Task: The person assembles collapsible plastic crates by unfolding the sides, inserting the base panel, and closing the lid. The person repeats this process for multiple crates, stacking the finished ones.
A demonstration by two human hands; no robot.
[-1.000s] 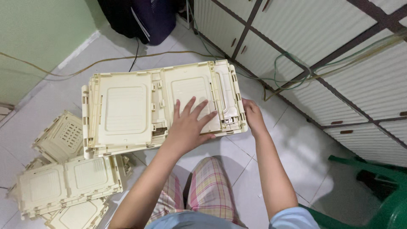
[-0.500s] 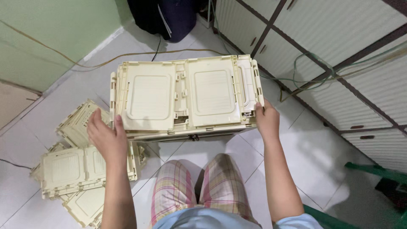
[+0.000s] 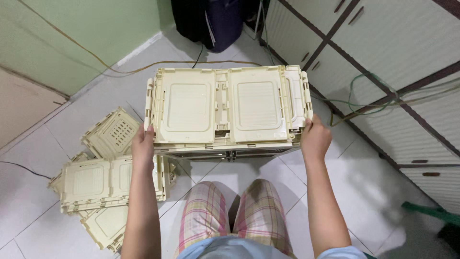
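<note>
Above white tiles, both hands grip the folded crate [image 3: 225, 108], long axis left-right.

L hand [image 3: 143, 147] came off the top panel of the folded cream crate [image 3: 225, 108], where it lay flat w/ fingers spread, swung out to the left side & then gripped the crate's left edge. R hand [image 3: 315, 139] shifted from the near right corner to a firmer hold on the right edge. Crate went from tilted to level & square in front of the person, held betw. both hands.
</note>
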